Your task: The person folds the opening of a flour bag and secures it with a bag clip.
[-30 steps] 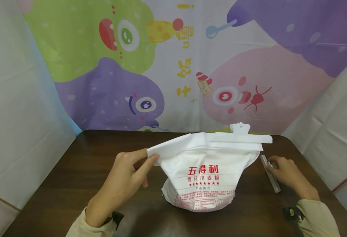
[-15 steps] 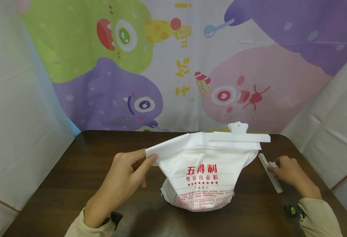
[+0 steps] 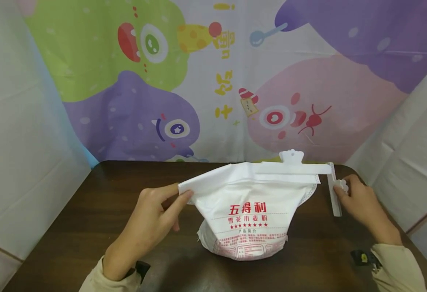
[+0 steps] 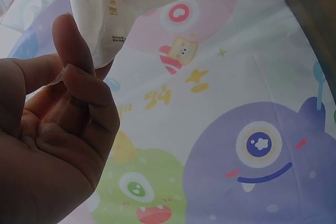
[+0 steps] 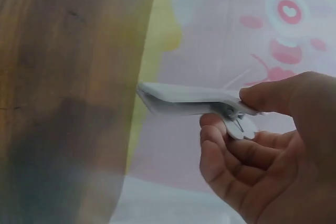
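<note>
A white flour bag (image 3: pixel 249 219) with red Chinese print stands on the table, its top folded over. My left hand (image 3: pixel 158 211) pinches the left corner of that fold between thumb and fingers; the left wrist view shows the bag's edge (image 4: pixel 97 30) at the fingertips. A white sealing clip (image 3: pixel 297 168) sits across the right half of the fold. In my right hand (image 3: pixel 361 200) is a second long-jawed bag clip (image 3: pixel 333 190), pinched by its scalloped handles and raised off the table. The right wrist view shows this clip (image 5: pixel 184 98) with its spring between thumb and fingers.
The dark wooden table (image 3: pixel 100 215) reaches back to a cartoon-printed cloth (image 3: pixel 220 134). White cloth walls (image 3: pixel 20 142) stand on both sides.
My right hand has lifted the second clip from the table and carried it up and back, near the end of the mounted clip. The left hand stays on the bag's corner.
</note>
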`<state>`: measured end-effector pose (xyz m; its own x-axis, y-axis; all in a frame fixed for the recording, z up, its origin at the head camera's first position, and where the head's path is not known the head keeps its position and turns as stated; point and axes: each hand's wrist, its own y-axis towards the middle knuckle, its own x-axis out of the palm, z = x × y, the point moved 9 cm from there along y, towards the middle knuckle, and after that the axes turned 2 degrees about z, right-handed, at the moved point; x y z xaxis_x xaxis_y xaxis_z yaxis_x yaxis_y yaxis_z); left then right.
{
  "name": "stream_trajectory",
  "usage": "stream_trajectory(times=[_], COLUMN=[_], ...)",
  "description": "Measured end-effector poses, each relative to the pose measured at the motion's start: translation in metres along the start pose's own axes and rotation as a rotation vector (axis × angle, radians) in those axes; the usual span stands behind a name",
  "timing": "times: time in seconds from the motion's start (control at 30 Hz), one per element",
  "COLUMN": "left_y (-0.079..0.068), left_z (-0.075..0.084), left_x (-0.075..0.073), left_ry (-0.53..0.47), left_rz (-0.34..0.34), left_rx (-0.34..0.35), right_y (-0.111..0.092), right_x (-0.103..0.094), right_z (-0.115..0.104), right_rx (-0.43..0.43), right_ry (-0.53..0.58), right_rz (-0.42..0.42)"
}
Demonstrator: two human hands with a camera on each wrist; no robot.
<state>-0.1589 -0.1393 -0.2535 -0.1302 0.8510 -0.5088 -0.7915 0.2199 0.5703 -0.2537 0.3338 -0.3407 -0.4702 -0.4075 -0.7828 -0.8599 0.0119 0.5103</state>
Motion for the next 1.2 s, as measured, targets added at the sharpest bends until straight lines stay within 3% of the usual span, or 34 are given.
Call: stream_trajectory(times=[0.2,0.37,1.2], left_y=[0.000,0.000,-0.002], left_z=[0.000,-0.001,0.000], left_x=[0.000,0.000,0.000], left_ry=[0.005,0.002,0.008], left_rz=[-0.005,-0.007,-0.014], left_rx=[-0.005,-0.008,-0.005], right_y=[0.003,0.004,-0.003], right_x=[-0.023,-0.038,-0.090], right_z=[-0.012,-0.019,-0.051], right_rx=[-0.051,-0.046,-0.086], right_ry=[0.048,0.083,0.099], right_rz=[0.140,0.225,0.432])
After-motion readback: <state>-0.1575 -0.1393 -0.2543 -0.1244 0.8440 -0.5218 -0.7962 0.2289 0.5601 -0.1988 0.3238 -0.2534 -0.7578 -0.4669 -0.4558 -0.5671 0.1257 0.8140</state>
